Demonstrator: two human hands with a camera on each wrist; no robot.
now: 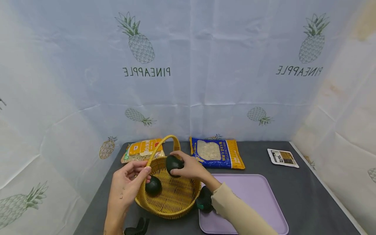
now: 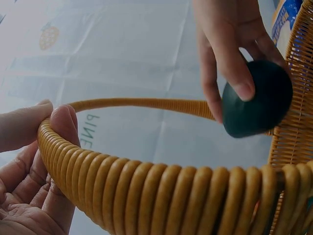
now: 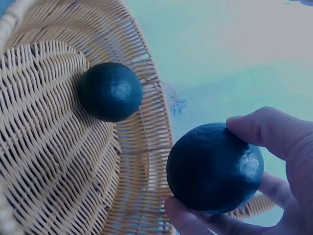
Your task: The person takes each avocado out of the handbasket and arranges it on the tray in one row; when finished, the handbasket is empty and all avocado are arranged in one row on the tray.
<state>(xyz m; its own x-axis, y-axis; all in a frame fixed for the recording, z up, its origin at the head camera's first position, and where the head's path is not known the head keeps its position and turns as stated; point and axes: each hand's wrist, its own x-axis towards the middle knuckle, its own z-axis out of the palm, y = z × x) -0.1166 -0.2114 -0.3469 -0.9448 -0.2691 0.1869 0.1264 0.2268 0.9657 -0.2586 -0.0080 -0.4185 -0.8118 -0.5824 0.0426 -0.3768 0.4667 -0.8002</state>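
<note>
A yellow wicker basket [image 1: 176, 199] with a tall arched handle [image 2: 146, 191] stands on the dark table. My left hand [image 1: 126, 184] pinches the side of that handle between thumb and fingers. Held in my right hand [image 1: 191, 166] is a dark green avocado [image 1: 172, 165], raised over the back part of the basket; in the right wrist view the fingers and thumb curl round this avocado [image 3: 215, 169]. A second avocado [image 1: 153, 186] lies inside the basket at its left, against the wall, partly behind the handle and my left fingers in the head view.
Right of the basket lies a lilac tray [image 1: 246, 195], partly under my right sleeve. Behind stand an orange food bag [image 1: 144, 150] and a blue-and-yellow pasta bag [image 1: 215, 153]. A small white-and-brown packet [image 1: 283, 158] lies at the right. Pineapple-printed cloth [image 1: 202, 88] hangs around the table.
</note>
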